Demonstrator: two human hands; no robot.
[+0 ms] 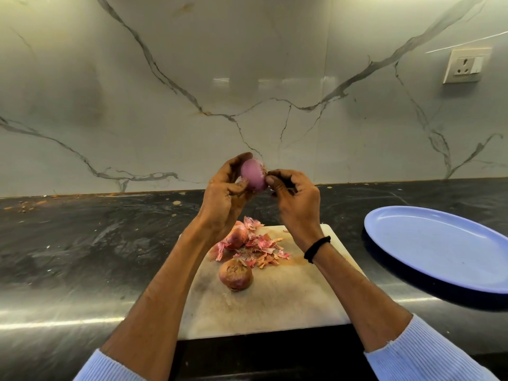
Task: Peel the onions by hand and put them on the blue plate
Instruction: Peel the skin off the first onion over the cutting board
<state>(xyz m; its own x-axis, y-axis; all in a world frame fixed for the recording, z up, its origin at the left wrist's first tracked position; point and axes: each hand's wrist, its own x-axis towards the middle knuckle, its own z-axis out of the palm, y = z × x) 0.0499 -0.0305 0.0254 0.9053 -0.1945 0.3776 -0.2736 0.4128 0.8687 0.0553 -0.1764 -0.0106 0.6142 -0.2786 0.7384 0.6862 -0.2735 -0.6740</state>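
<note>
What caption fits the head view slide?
Left hand holds a purple onion, right hand pinches its end; two unpeeled onions on the board, blue plate beside.

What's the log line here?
left hand holds purple round onion; right hand pinches its end; two unpeeled onions on white board; blue oval plate: no onion

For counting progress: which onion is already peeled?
The raised onion in the left hand: smooth purple; near onion and far onion on the board have papery skin.

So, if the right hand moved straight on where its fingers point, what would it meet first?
The right hand points its fingers left at the onion that the left hand holds; they seem to touch it, though depth is unclear.
</note>
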